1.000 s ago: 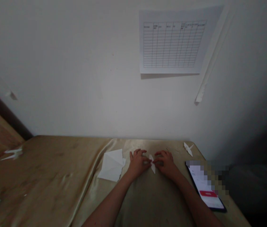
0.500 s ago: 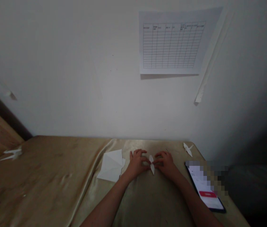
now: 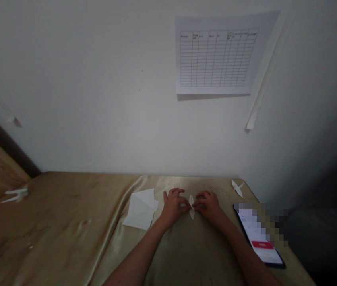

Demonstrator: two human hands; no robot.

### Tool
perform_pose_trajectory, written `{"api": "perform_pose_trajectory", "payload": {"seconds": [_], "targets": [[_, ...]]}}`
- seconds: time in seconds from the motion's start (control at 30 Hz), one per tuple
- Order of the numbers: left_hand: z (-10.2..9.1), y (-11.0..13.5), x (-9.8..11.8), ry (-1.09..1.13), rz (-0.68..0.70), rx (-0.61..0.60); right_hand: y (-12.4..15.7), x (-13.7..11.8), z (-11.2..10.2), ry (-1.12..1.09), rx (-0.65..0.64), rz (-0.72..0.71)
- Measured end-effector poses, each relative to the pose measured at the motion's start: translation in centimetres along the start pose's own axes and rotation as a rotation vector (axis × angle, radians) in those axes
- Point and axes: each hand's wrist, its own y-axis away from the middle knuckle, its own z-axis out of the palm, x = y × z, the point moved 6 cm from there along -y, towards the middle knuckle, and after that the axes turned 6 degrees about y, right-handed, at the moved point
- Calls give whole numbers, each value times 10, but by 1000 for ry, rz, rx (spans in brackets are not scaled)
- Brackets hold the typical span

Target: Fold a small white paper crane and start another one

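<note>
Paper piece [image 3: 191, 206]: white, narrow, folded to a point at each end; lying well left of the phone [image 3: 259, 238] on the gold satin cloth [image 3: 186, 258] covering the surface, long axis pointing away from the body.
Left hand [image 3: 174, 206]: on the far side of the piece from the phone, fingers curled, tips pinching its left edge near the middle.
Right hand [image 3: 208, 205]: between the piece and the phone, fingers curled likewise, tips pinching the right edge; thumbs not to be made out.
Step in hand, by judgement: creasing the piece along its length, both edges drawn toward the centre line.
Doing it well: line up both sides on the centre line before pressing; press down against the surface rather than in the air; run the fingertips from the middle out toward each point; hold one side flat while sharpening the other.
Risk: probably a soft or skewed crease, on account of the slippery, wrinkled cloth and the dim light.
Sheet stack [image 3: 141, 208]: farther left of the phone than both hands, just beside the left hand, not touching.
Small paper crane [image 3: 237, 187]: beyond the phone, toward the wall.
Grid chart [image 3: 217, 55]: on the wall, high above the phone.
</note>
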Motion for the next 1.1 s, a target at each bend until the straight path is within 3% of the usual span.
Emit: {"api": "perform_pose_trajectory", "payload": {"seconds": [0.5,1.1], "targets": [[4,-2,-6,59,-104,43,3,-13,-11,101,40,-29],[2,-4,-3,7,13,59,2,-6,-8,34,108,131]]}}
